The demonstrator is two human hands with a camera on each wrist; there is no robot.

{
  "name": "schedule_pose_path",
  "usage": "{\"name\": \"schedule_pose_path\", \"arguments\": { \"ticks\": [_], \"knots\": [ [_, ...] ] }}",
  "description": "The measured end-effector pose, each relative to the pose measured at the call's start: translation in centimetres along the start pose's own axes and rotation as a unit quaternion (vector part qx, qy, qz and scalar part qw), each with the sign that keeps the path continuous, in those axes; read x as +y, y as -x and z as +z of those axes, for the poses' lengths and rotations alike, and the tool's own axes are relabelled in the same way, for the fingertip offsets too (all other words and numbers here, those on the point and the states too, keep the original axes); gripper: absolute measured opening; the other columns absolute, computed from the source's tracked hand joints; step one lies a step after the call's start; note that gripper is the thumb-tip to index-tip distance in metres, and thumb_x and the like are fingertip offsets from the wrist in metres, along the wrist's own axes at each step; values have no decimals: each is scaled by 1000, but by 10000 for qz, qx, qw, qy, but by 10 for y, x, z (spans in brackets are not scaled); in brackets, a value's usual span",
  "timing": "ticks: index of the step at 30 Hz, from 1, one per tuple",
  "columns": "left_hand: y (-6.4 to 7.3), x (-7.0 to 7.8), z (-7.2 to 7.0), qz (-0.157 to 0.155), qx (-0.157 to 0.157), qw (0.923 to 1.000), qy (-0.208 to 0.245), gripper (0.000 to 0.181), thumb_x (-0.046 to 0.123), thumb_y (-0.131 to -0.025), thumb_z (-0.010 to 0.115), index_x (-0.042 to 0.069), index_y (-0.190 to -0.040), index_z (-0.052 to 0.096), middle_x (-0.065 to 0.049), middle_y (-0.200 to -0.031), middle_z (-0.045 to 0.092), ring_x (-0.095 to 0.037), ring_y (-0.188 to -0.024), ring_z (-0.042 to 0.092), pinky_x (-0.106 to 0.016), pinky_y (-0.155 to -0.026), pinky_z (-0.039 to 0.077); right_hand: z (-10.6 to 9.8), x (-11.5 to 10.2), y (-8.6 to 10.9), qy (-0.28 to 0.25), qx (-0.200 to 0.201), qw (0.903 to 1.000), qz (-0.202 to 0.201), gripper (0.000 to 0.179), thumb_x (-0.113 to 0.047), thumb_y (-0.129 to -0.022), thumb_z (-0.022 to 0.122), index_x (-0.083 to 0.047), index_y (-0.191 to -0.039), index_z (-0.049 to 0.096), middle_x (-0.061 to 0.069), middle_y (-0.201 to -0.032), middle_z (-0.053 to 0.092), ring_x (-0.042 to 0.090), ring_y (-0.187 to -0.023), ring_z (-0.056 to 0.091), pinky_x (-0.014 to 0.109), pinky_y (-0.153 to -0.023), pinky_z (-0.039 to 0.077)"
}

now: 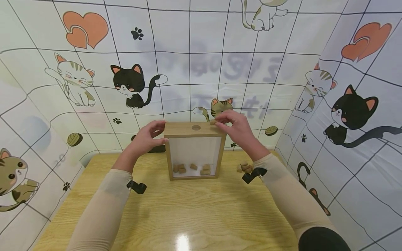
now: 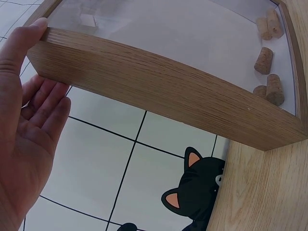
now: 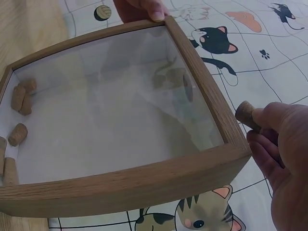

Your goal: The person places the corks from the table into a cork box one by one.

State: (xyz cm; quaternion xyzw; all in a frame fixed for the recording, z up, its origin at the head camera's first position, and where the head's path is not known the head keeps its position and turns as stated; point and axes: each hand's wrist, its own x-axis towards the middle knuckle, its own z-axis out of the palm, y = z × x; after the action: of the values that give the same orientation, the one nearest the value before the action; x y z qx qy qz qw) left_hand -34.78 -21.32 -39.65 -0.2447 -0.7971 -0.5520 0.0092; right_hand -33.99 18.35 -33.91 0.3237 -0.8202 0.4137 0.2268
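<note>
A shallow wooden box (image 1: 179,130) with a clear front stands upright on the table, a round hole (image 1: 196,127) in its top. Several corks (image 1: 193,167) lie inside along its bottom. My left hand (image 1: 147,137) grips the box's upper left corner, thumb on the front edge and fingers behind. Between thumb and fingers of my right hand (image 1: 236,127), a cork (image 3: 244,113) is pinched just over the right end of the box's top. In the right wrist view its free end points toward the wooden edge.
A small pile of loose corks (image 1: 245,167) lies on the wooden table (image 1: 194,209), right of the box and below my right forearm. Close behind hangs a white gridded cloth (image 1: 176,69) with cartoon cats, continuing along both sides.
</note>
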Motion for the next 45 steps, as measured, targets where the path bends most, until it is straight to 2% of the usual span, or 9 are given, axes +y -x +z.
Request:
{"name": "schedule_pose_path", "arguments": {
  "ticks": [4,11,15,23,32,40,45],
  "knots": [
    [0,-1,0,24,16,10000,21,75,11,-97,88,6,-161,50,-17,-150,58,-37,-152,51,-61,-131,36,4,-5,-7,16,-166,9999,22,17,-4,-102,80,-6,-118,82,7,-118,76,24,-104,75,40,-92,65],
    [1,0,2,-106,125,9998,-84,75,14,-97,89,10,-161,51,-14,-152,59,-36,-153,50,-50,-129,43,12,-16,-15,110,-493,9987,-44,19,-6,-106,77,-6,-123,82,5,-120,73,22,-107,73,38,-95,64],
    [1,-1,2,-90,164,9998,-71,74,15,-96,90,10,-160,53,-13,-151,60,-36,-153,51,-49,-127,45,17,-16,-19,75,-653,9977,-160,20,-5,-106,76,-5,-125,82,6,-122,73,21,-107,73,37,-96,64],
    [1,0,1,-55,170,9998,16,74,14,-95,91,10,-159,54,-14,-151,61,-36,-153,51,-51,-127,45,24,-12,-25,46,-958,9953,-115,19,-8,-107,76,-6,-125,82,3,-117,71,16,-104,71,34,-93,64],
    [2,-1,0,-121,157,9997,112,74,13,-95,91,11,-160,55,-15,-150,62,-36,-153,51,-52,-127,45,29,-19,-27,-29,-1160,9932,-127,20,-6,-104,79,-4,-124,81,5,-117,74,17,-102,73,34,-90,66],
    [2,-4,0,-119,134,9995,263,73,10,-96,90,9,-160,55,-17,-149,62,-38,-152,52,-63,-126,41,33,-20,-29,53,-1256,9920,-85,17,-7,-103,80,-5,-120,80,4,-113,75,17,-100,73,34,-88,66],
    [1,-3,0,-95,135,9995,255,72,10,-96,89,10,-159,55,-16,-149,62,-37,-152,52,-57,-126,44,34,-20,-30,190,-1229,9921,-175,16,-7,-103,81,-6,-118,81,3,-111,76,17,-98,73,34,-86,65]
  ]
}}
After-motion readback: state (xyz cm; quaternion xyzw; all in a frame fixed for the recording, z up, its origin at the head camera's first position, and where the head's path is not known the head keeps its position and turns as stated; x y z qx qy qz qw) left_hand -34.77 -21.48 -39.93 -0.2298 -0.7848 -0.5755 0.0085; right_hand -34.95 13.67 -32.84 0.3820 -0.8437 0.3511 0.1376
